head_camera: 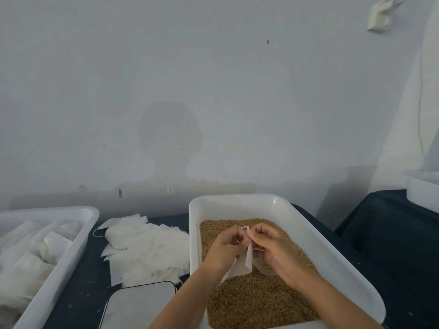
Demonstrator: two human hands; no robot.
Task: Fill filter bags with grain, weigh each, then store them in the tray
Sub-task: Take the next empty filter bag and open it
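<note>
Dark tabletop (83, 276) against a pale wall. Over a white tub (297, 224) of grain (249, 298), the left hand (225, 248) and right hand (273, 248) each pinch a filter bag (242, 262) at its mouth. Pulled unevenly, the thin bag may tear or spill grain.

bags (145, 248) left of grain bin (280, 207) (scale (140, 305) nearer)

This looks like a small packing workroom with a plain white wall. Under both hands sits a white tub (280, 205) of brown grain (256, 298). Left of the hands lie loose empty filter bags (145, 248), a scale (140, 305), and a tray (71, 236) of filled bags on a dark tablecloth (389, 233).
</note>
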